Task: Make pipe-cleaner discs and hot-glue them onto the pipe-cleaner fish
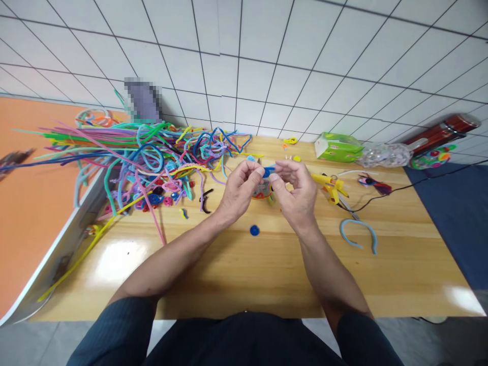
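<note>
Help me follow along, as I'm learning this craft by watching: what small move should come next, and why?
Probably bring the right hand's thumb and fingertip together on the small blue piece to steady it. The left hand seems to pinch its near edge, while the right fingers curve loosely beside it, their grip unclear.

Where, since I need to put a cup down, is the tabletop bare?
Bare table shows between the forearms, nearer the body than the blue disc, and right of the light-blue arch. The left back is crowded with fuzzy stems; the yellow glue gun lies by the right hand.
</note>
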`<move>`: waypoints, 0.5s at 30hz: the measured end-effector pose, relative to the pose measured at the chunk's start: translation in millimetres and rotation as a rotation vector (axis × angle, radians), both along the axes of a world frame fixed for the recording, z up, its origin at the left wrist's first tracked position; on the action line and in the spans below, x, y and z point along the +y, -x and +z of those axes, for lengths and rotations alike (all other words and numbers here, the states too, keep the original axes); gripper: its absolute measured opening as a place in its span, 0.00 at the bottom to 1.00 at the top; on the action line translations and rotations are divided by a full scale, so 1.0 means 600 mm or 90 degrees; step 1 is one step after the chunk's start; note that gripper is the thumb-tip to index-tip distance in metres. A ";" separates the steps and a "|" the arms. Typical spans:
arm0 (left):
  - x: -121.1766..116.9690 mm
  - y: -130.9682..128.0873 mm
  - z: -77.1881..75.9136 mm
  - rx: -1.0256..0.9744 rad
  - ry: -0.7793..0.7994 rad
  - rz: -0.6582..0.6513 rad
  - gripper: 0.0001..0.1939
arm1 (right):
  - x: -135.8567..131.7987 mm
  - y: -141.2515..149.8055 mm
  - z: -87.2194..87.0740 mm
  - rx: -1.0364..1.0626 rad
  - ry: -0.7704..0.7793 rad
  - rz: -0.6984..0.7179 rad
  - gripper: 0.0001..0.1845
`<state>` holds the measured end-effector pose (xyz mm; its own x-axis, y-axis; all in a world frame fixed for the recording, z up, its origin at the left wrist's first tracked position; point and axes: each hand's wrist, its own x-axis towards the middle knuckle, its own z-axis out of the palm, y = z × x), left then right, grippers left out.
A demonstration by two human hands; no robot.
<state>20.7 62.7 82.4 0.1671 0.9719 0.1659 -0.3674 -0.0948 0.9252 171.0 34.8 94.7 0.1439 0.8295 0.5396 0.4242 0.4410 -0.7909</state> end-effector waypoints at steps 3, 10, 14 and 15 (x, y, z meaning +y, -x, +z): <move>-0.004 -0.003 0.005 -0.039 0.014 -0.017 0.27 | 0.001 0.007 -0.005 0.013 0.004 0.002 0.10; -0.005 -0.007 0.001 -0.036 0.010 -0.036 0.26 | 0.003 0.007 -0.009 0.032 0.022 0.010 0.08; 0.003 0.002 -0.001 0.033 -0.045 -0.042 0.26 | 0.003 -0.001 0.001 0.007 0.054 0.010 0.09; 0.006 0.005 0.000 0.044 -0.057 -0.049 0.26 | 0.002 -0.003 0.003 0.004 0.058 0.013 0.09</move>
